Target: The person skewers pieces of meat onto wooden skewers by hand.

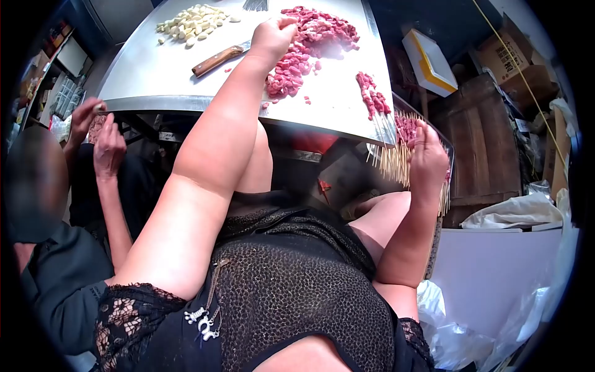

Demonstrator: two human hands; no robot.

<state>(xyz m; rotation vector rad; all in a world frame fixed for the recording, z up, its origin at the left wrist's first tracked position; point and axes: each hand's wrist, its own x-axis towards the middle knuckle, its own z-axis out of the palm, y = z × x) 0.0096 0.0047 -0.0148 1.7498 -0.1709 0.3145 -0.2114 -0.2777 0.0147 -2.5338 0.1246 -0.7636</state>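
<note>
My left hand [274, 38] reaches across the white table, its fingers curled together at the edge of a pile of raw meat pieces [325, 26]; anything inside them is hidden. To the right of the table's corner, my right hand [429, 155] is raised with fingers bent and pressed together; I cannot make out what they hold. Beside and below it are many wooden sticks [389, 166] with meat on their far ends, on a tray. Several loaded meat skewers [373, 98] lie on the table's right corner. A wooden-handled knife [217, 61] rests left of my left forearm.
Pale garlic-like cloves [193, 25] are heaped at the table's [155, 80] far left. At left, another person's hands [110, 147] work beside the table edge. A white box with a yellow rim [431, 62], a cardboard box [505, 56] and plastic bags [455, 335] are on the right.
</note>
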